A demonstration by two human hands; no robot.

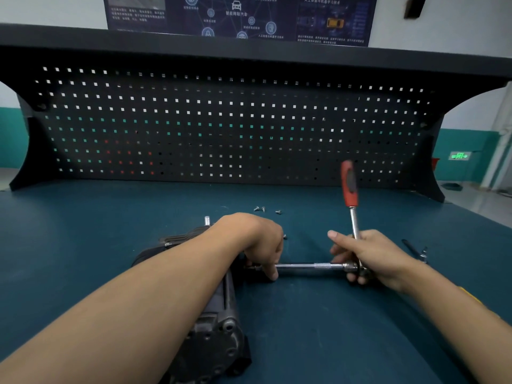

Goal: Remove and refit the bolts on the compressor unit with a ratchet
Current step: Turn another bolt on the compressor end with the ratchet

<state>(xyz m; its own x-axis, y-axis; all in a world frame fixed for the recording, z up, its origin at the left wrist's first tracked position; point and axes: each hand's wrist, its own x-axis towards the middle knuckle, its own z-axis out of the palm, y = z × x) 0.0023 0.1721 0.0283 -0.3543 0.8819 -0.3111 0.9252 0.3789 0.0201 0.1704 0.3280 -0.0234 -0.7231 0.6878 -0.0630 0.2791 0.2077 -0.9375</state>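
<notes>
Compressor (210,314) at 7 o'clock. Left hand (257,239): fingers pinch extension (304,266) tip, likely keeping it seated. Right hand (368,256), 3 o'clock, curls round ratchet (349,187) head to turn. Loose bolts (263,209) parked 12 o'clock.

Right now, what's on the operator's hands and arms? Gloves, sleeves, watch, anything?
Nothing worn on the left hand or right hand: no gloves, no rings showing. The left forearm and right forearm are bare to the frame edge, no watch or wristband. A thin yellow strip shows along the right forearm's outer edge; can't tell if it's a sleeve edge or something behind it.
</notes>
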